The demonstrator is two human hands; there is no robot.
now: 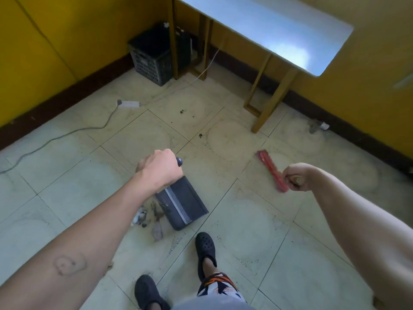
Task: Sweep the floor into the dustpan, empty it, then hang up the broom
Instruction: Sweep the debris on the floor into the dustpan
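A tiled floor [257,231] of pale squares is seen, marked with faint dusty rings and scattered dark specks. It is enclosed by yellow walls [44,52] with a dark skirting [67,97] along their foot. At 1 o'clock a table [279,30] with a pale, glossy top and yellow legs is set against the wall. At 11 o'clock, in the corner, a black crate [152,57] is placed beside the table leg. At 10 o'clock a white power strip [128,104] lies on the tiles, and its grey cable [55,137] is trailed off towards 9 o'clock.

Just below the centre a dark grey-blue dustpan [185,204] is held tilted, with a pale comb strip across it. Its handle [179,161] is gripped in the fist of the left hand [161,168]. A small pile of debris [147,218] is gathered just beside the pan, at its 8 o'clock.

At 3 o'clock a red broom [268,168], blurred, is clasped in the curled fingers of the right hand [297,177] and is slanted away from it towards 10 o'clock.

At 6 o'clock two black shoes [205,249] are planted on the tiles.
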